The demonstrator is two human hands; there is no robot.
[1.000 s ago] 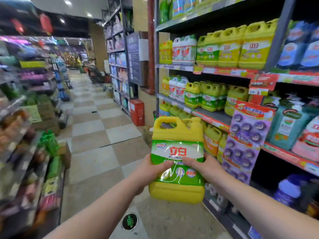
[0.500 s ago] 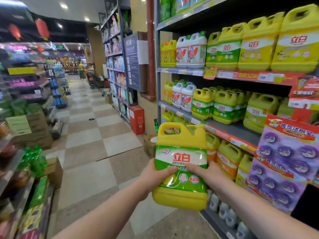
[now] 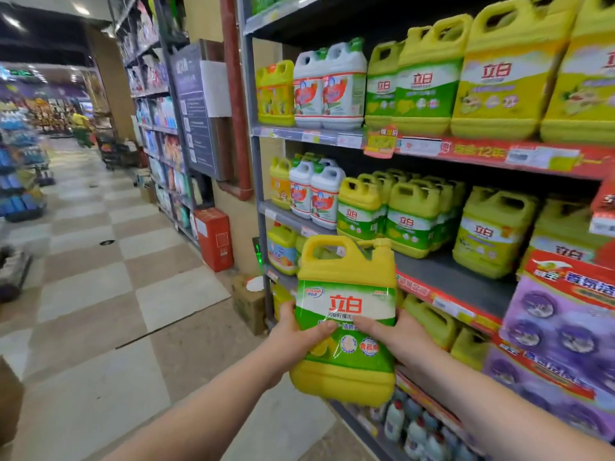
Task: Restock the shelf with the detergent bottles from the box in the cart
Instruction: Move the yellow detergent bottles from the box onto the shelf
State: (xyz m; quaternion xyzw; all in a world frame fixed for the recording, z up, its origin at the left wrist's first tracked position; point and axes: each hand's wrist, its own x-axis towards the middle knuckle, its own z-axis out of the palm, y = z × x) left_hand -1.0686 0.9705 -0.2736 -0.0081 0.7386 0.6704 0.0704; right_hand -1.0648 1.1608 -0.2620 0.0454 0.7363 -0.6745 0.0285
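A: Grip?
B: Left hand (image 3: 298,339) and right hand (image 3: 401,341) each clasp a side of the yellow detergent bottle (image 3: 346,294), thumbs laid across the label. Bottle upright, held in the air.
A: Position?
B: In front of the middle shelf (image 3: 449,277), near its front edge. Bare grey deck just right of it; rows of bottles (image 3: 412,217) stand further back.
A: Left side?
B: Checkered aisle floor (image 3: 133,294). Cardboard box (image 3: 249,306) at the shelf post's foot.
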